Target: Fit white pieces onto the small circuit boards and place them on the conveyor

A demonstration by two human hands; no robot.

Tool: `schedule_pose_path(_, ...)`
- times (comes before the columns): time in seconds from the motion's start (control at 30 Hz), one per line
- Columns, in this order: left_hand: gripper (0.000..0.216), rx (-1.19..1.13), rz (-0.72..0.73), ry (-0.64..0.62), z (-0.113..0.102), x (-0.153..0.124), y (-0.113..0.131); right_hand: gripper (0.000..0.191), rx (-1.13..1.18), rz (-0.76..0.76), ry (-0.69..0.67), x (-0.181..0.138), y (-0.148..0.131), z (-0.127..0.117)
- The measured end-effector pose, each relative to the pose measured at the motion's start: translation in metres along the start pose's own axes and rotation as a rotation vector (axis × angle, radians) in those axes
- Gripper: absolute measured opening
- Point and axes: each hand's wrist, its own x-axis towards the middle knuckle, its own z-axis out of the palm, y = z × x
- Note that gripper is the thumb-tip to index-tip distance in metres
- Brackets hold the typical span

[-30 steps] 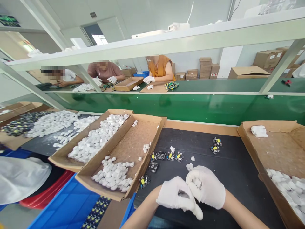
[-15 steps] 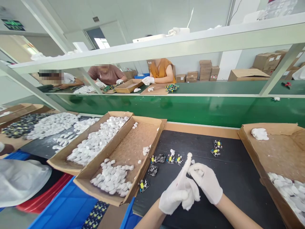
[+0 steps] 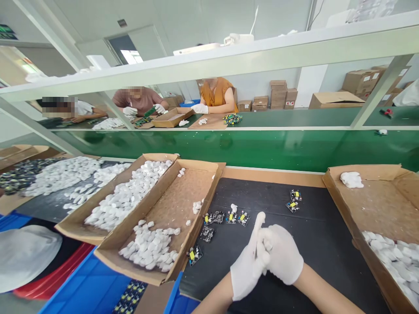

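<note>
I'm clasping my right hand [image 3: 283, 256] tight around the fingers of my left hand [image 3: 246, 267], its forefinger sticking up (anything pinched inside, I cannot tell). Circuit boards [image 3: 225, 216] are lying just beyond my grip on the worktop [image 3: 327, 226]; a jerky tug is risking knocking them away.

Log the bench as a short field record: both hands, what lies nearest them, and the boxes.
left hand: white glove, fingers stretched forward, pressed against the other hand
right hand: white glove, curled over the left fingers; anything between is hidden
surface: black mat under both hands
nearest: circuit boards in a row just beyond the hands
left side: cardboard tray, white pieces heaped at near end
right side: cardboard box, more white pieces
</note>
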Motion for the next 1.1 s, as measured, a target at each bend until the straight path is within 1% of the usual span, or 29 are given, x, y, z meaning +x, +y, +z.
schedule_pose_path(0.03,0.091,0.005,-0.027,0.015,-0.003,0.001,-0.004,0.018,0.001,-0.042,0.029,-0.002,-0.001,0.003)
schedule_pose_path(0.1,0.084,-0.093,-0.084,0.017,-0.007,0.002,-0.010,0.021,-0.036,-0.091,0.099,-0.005,-0.004,0.009)
schedule_pose_path(0.2,0.074,-0.436,-0.136,-0.009,-0.008,0.001,-0.009,0.026,-0.065,-0.141,0.166,-0.004,-0.009,0.012)
schedule_pose_path(0.27,0.061,-0.609,-0.117,0.028,-0.004,-0.001,-0.004,0.027,-0.063,-0.195,0.226,-0.001,-0.011,0.011)
schedule_pose_path(0.37,0.033,-0.679,-0.057,0.135,0.001,-0.005,0.004,0.028,-0.081,-0.271,0.255,0.003,-0.016,0.007)
schedule_pose_path(0.4,0.029,-0.667,-0.038,0.146,0.002,-0.006,0.007,0.029,-0.080,-0.293,0.242,0.004,-0.017,0.004)
schedule_pose_path(0.43,0.030,-0.648,-0.027,0.130,0.001,-0.007,0.010,0.030,-0.065,-0.311,0.217,0.005,-0.019,0.001)
schedule_pose_path(0.5,0.037,-0.579,-0.018,0.055,-0.005,-0.008,0.017,0.033,0.027,-0.351,0.153,0.005,-0.023,-0.010)
schedule_pose_path(0.57,0.040,-0.461,0.025,-0.033,-0.014,-0.008,0.026,0.032,0.149,-0.380,0.091,0.005,-0.026,-0.026)
schedule_pose_path(0.63,0.045,-0.312,0.089,-0.113,-0.025,-0.008,0.035,0.029,0.199,-0.370,0.093,0.004,-0.027,-0.041)
schedule_pose_path(0.67,0.046,-0.225,0.122,-0.150,-0.030,-0.008,0.039,0.026,0.197,-0.364,0.116,0.003,-0.027,-0.047)
schedule_pose_path(0.77,0.049,0.042,0.174,-0.285,-0.039,-0.007,0.051,0.021,0.095,-0.377,0.164,0.004,-0.026,-0.055)
schedule_pose_path(0.83,0.053,0.143,0.220,-0.415,-0.040,-0.004,0.055,0.023,0.049,-0.428,0.102,0.006,-0.027,-0.054)
schedule_pose_path(0.9,0.057,0.162,0.271,-0.513,-0.037,-0.002,0.054,0.025,0.079,-0.453,-0.011,0.008,-0.029,-0.051)
schedule_pose_path(0.97,0.060,0.148,0.304,-0.548,-0.035,0.000,0.051,0.025,0.146,-0.421,-0.165,0.010,-0.032,-0.050)
schedule_pose_path(1.03,0.060,0.158,0.306,-0.552,-0.034,-0.001,0.047,0.026,0.188,-0.330,-0.341,0.011,-0.034,-0.051)
schedule_pose_path(1.07,0.060,0.155,0.304,-0.553,-0.034,-0.001,0.045,0.027,0.188,-0.283,-0.415,0.011,-0.034,-0.051)
schedule_pose_path(1.1,0.059,0.148,0.298,-0.550,-0.035,-0.002,0.043,0.028,0.172,-0.244,-0.459,0.011,-0.035,-0.051)
